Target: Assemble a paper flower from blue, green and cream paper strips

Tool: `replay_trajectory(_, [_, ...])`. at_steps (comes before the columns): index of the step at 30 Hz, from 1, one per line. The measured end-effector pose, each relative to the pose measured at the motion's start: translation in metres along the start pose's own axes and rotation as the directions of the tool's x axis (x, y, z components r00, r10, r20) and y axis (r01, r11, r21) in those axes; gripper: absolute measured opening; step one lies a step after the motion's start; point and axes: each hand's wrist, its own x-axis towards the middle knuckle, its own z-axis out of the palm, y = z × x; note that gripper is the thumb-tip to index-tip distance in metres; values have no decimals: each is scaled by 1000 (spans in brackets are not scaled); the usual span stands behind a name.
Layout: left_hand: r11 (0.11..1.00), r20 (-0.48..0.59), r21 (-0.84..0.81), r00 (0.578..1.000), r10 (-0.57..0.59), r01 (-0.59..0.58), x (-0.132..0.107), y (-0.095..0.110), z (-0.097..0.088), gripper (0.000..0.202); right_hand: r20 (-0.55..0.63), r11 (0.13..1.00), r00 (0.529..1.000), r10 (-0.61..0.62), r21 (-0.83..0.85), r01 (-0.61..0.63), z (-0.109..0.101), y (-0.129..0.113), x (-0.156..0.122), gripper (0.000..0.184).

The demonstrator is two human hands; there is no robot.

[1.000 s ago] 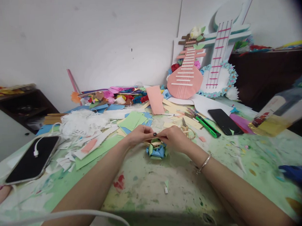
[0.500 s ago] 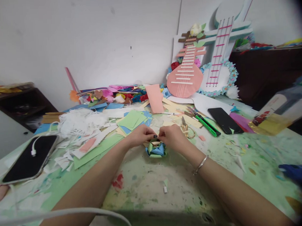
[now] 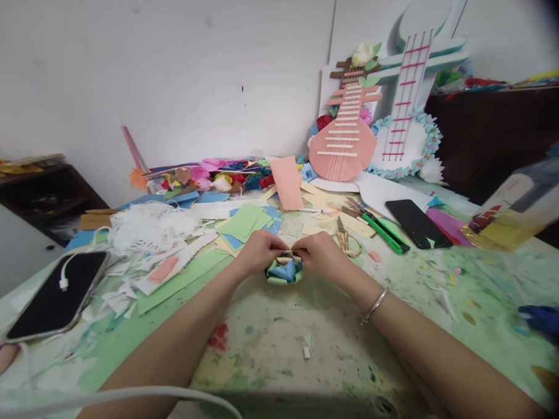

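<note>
A small paper flower (image 3: 285, 272) with curled blue, green and cream petals is between my hands, just over the stained table (image 3: 275, 333). On its left side my left hand (image 3: 261, 252) has thumb and fingers closed at the flower's upper edge. From the right, my right hand (image 3: 316, 252) pinches the same upper edge, its fingertips close to those of the left. My fingers partly cover the flower's far side. Gold-handled scissors (image 3: 348, 240) lie just beyond my right hand. Sheets of green paper (image 3: 243, 223) lie beyond my left hand.
Right of the scissors are a green utility knife (image 3: 383, 231), a black phone (image 3: 416, 222) and a clear bottle (image 3: 511, 218). At left lie another phone (image 3: 56, 296) and tangled white string (image 3: 150, 224). A pink paper lute (image 3: 344, 146) leans at the back. A white cable (image 3: 176, 392) crosses the front.
The flower has shifted slightly up and left and turned a little between my fingers. My left hand has moved slightly left; both hands still grip the flower.
</note>
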Motion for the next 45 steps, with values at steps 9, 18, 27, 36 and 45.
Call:
replay_trajectory(9, [999,-13,50,1000,7,-6,-2,6,6,22,88,997,996,28,-74,-21,-4,-2,-1,27])
replay_trajectory(18, [995,124,-87,992,-36,47,-3,11,-11,26,28,996,999,-28,-78,30,0,-1,1,24])
replay_trajectory(27, [968,159,-200,980,-120,151,-3,3,-9,17,20,971,990,-143,-191,144,4,-8,-1,18])
replay_trajectory(36, [995,71,-74,995,-64,69,2,1,5,5,34,975,989,-141,-168,145,4,-7,0,17])
replay_trajectory(45, [994,8,75,997,-77,76,5,1,13,13,111,990,985,-132,-23,136,4,4,1,26])
